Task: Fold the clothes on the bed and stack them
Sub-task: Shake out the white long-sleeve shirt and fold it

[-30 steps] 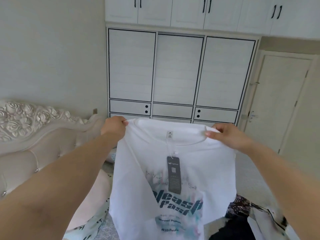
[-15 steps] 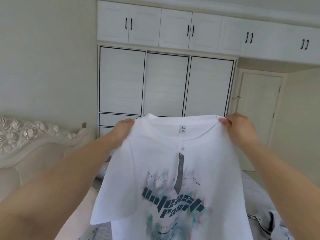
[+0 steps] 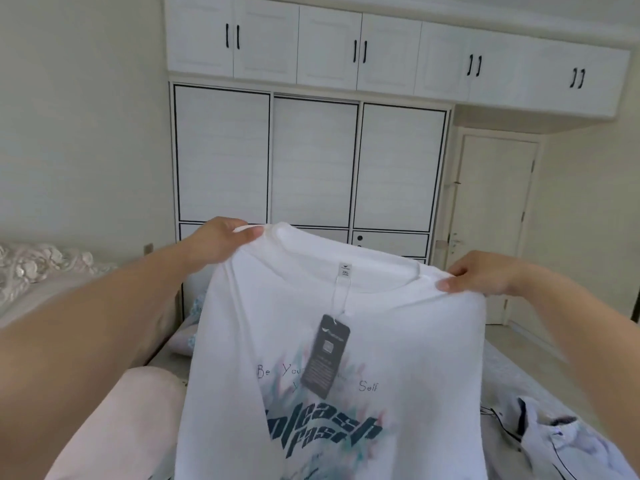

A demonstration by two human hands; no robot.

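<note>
T-shirt (image 3: 374,341) hangs flat because the left hand (image 3: 221,242) and right hand (image 3: 485,277) each pinch a shoulder, ready for folding

Two bare forearms reach in from the lower corners, no sleeves showing on either. The left hand (image 3: 221,239) and right hand (image 3: 485,276) wear no gloves, rings, or wristbands; fingernails look short and unpainted.
</note>
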